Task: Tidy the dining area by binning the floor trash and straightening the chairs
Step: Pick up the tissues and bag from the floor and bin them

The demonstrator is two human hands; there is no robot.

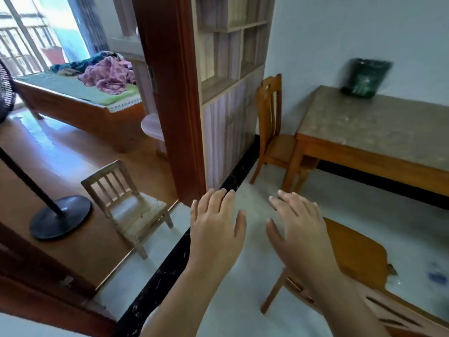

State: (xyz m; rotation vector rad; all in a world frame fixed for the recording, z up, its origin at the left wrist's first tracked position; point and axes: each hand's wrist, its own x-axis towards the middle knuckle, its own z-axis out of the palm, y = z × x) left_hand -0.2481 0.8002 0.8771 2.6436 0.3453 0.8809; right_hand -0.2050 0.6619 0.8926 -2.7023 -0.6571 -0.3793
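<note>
Three chairs show. The nearest wooden chair (pixel 359 259) sits at the lower right of the frame, its orange seat under the right forearm and its slatted back running off the bottom right corner; the seat's far edge is chipped. A second tall-backed wooden chair (pixel 272 127) stands at centre right, back against the pale wall, seat tucked partly under the corner of the dining table (pixel 379 132). A small pale slatted chair (pixel 128 210) stands at lower left, on the threshold where the wood floor meets the pale tile. On the tile beside the near chair's seat lies a small blue scrap (pixel 438 277), too blurred to name.

Open tile floor lies between the near chair, the table's long front edge and the black floor strip (pixel 175 259) that runs diagonally from the bottom centre up to the cupboard (pixel 230 105). The red-brown door frame (pixel 175 93) edges that room on the left.

Both hands reach forward at lower centre, palms down, holding nothing. The left hand (pixel 216 229) has its fingers spread wide; the right hand (pixel 298 227) likewise, just beside it and apart from it.

One green bag (pixel 364 79) sits on the table's far edge. One fan stand (pixel 60 215) is at far left, one bed (pixel 80 98) at upper left.
</note>
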